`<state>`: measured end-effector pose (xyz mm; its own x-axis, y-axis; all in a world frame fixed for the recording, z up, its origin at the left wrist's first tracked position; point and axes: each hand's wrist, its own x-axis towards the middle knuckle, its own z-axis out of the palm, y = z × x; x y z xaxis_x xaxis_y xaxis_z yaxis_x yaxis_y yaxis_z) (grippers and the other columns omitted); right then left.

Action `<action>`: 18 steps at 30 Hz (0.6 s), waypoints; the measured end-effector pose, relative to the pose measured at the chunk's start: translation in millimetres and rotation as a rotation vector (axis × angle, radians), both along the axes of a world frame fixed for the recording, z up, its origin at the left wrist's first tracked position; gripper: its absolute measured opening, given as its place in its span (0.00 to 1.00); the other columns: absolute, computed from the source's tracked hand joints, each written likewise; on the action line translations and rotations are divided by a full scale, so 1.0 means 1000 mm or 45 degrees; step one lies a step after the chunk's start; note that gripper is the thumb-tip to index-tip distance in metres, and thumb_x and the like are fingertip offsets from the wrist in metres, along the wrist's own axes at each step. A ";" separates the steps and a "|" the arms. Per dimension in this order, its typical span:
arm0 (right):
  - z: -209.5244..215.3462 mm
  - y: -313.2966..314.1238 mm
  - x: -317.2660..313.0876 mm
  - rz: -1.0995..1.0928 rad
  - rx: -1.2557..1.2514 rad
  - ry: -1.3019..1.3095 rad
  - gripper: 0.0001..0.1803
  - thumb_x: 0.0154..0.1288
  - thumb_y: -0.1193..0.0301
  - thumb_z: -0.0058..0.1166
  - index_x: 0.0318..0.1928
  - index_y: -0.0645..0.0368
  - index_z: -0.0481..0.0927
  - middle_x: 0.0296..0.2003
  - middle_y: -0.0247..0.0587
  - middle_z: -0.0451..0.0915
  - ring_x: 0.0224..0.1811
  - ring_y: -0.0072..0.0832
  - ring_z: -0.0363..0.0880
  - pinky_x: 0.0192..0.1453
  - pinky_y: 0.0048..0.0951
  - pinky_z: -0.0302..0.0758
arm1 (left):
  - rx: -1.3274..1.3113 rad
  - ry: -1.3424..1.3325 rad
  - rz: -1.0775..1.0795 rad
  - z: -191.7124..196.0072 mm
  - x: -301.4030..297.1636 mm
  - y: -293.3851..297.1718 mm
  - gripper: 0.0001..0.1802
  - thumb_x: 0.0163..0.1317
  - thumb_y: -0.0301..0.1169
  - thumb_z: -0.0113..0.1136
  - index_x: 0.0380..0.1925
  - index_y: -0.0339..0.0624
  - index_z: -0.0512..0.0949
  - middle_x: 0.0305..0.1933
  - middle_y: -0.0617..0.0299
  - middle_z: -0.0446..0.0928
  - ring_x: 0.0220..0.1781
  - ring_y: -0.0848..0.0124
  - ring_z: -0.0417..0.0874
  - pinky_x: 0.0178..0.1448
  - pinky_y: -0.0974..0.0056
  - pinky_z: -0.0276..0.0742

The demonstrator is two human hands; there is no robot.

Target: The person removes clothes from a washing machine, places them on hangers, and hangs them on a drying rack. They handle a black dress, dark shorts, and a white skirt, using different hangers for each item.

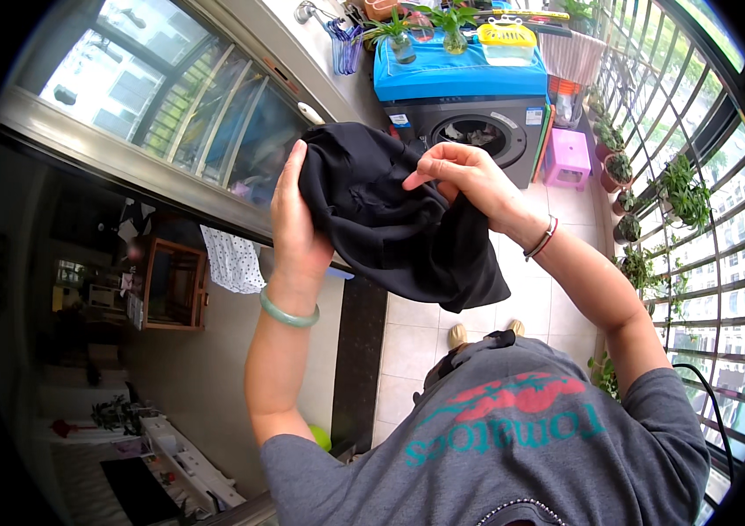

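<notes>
A piece of soft black cloth (390, 232) hangs in loose folds between my two hands, in front of my chest; its exact kind I cannot make out. My left hand (296, 215) grips its left edge, the thumb pointing up along the rim and the other fingers hidden behind the fabric. On the right side, my right hand (464, 175) is closed on the cloth's upper edge, with its index finger bent in over the inner folds. The lower right corner of the cloth droops free. A green bangle (288, 314) circles my left wrist, and a thin band (542, 238) my right.
Ahead stands a front-loading washing machine (478, 131) under a blue cover, with potted plants and a yellow basket (507, 39) on top. A pink stool (568, 159) is beside it. Window bars with plants line the right; a sliding glass door (206, 114) lies left. Purple hangers (346, 46) hang ahead.
</notes>
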<state>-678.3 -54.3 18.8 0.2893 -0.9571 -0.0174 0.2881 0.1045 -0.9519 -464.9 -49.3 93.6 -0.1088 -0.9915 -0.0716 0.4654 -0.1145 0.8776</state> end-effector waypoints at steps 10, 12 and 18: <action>-0.042 -0.020 0.004 0.188 -0.319 0.708 0.24 0.62 0.50 0.62 0.40 0.62 0.82 0.27 0.34 0.81 0.33 0.19 0.77 0.45 0.25 0.73 | 0.006 0.079 0.119 0.014 0.022 -0.013 0.21 0.70 0.42 0.51 0.51 0.37 0.76 0.53 0.58 0.79 0.54 0.66 0.80 0.60 0.60 0.76; -0.033 -0.021 0.003 0.078 -0.281 0.663 0.25 0.64 0.49 0.60 0.35 0.63 0.83 0.25 0.33 0.81 0.31 0.17 0.76 0.41 0.22 0.72 | -0.018 0.037 0.237 0.008 0.037 -0.024 0.20 0.71 0.42 0.51 0.52 0.36 0.76 0.54 0.56 0.79 0.55 0.64 0.80 0.61 0.58 0.75; 0.016 -0.027 0.006 0.049 0.491 -0.540 0.11 0.65 0.65 0.60 0.29 0.57 0.79 0.23 0.27 0.76 0.23 0.15 0.72 0.31 0.16 0.72 | -0.251 -0.152 0.188 -0.030 0.058 -0.041 0.15 0.73 0.38 0.49 0.49 0.38 0.77 0.48 0.60 0.80 0.48 0.70 0.80 0.54 0.64 0.75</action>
